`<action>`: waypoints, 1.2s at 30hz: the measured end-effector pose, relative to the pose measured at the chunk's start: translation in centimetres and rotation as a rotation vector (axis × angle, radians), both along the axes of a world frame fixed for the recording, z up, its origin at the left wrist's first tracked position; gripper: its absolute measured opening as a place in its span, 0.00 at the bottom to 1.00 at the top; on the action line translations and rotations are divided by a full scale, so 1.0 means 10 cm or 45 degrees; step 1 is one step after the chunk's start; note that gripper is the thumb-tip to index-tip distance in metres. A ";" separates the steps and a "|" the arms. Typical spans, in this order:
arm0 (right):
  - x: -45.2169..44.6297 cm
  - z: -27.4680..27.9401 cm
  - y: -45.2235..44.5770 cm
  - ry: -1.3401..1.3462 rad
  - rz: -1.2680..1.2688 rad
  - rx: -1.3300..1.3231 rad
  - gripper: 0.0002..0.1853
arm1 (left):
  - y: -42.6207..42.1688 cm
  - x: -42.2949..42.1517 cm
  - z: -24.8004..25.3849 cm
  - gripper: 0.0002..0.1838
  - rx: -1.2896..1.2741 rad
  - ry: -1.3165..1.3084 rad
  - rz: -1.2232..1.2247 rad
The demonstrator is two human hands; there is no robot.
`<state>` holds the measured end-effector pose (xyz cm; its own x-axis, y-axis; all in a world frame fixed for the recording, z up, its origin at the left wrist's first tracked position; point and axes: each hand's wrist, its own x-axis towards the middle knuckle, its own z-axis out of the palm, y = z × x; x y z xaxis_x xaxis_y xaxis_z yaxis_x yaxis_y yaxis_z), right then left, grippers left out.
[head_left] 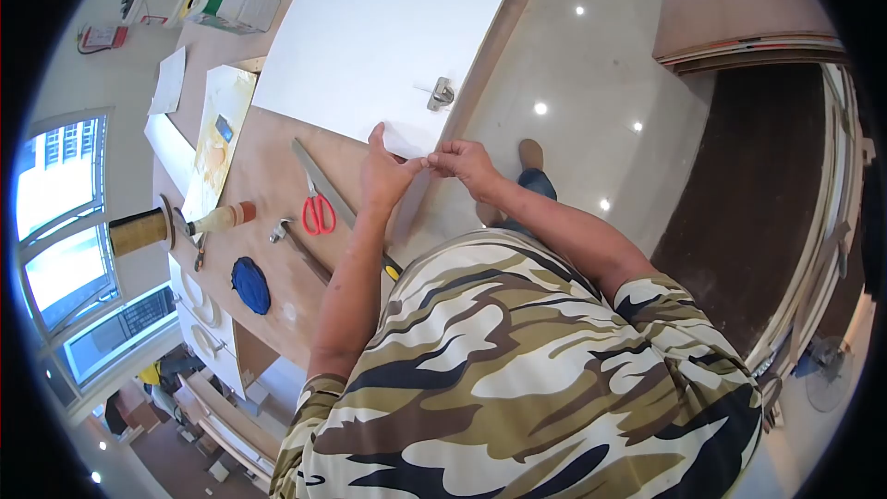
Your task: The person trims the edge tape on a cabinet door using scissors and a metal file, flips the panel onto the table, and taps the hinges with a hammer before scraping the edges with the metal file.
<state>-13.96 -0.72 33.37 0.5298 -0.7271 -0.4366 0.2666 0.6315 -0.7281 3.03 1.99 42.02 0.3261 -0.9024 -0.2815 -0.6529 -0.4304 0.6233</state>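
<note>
A large white panel [370, 28] lies on the brown worktable [296, 314]. At its near corner my left hand [386, 169] has its thumb stretched toward my right hand, fingers at the panel's edge. My right hand [462, 164] pinches at the same corner, its fingertips meeting my left thumb; what lies between them is too small to make out. A metal hinge [441, 93] sits on the panel just beyond my right hand. Left of my left forearm are red-handled scissors [319, 214], a saw blade [323, 176] and a hammer [300, 248].
On the table's left side are a blue cloth bundle [250, 286], a bottle [222, 218], a glue-stained board [218, 143] and a green-white box [233, 4]. Stacked boards [748, 0] stand at the upper right, beyond the shiny floor [591, 65].
</note>
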 end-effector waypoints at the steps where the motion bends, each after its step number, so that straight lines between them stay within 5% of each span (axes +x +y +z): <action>1: -0.01 0.00 -0.01 0.034 0.030 -0.024 0.14 | 0.00 0.07 -0.11 0.59 -0.029 0.008 -0.029; 8: -0.03 -0.05 -0.05 0.111 0.126 -0.238 0.16 | -0.13 0.07 0.01 0.69 0.065 -0.222 -0.184; 14: -0.01 -0.03 -0.08 0.068 0.130 -0.271 0.17 | -0.25 0.10 0.16 0.69 0.325 -0.237 -0.238; 36: -0.13 0.19 -0.31 0.319 0.438 -0.208 0.18 | -0.31 0.05 0.14 0.70 0.400 -0.338 -0.271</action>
<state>-15.29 -3.77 35.28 0.6455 -0.5974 -0.4760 -0.1355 0.5237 -0.8411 3.49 -1.10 43.41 0.2408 -0.8414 -0.4839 -0.8665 -0.4109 0.2833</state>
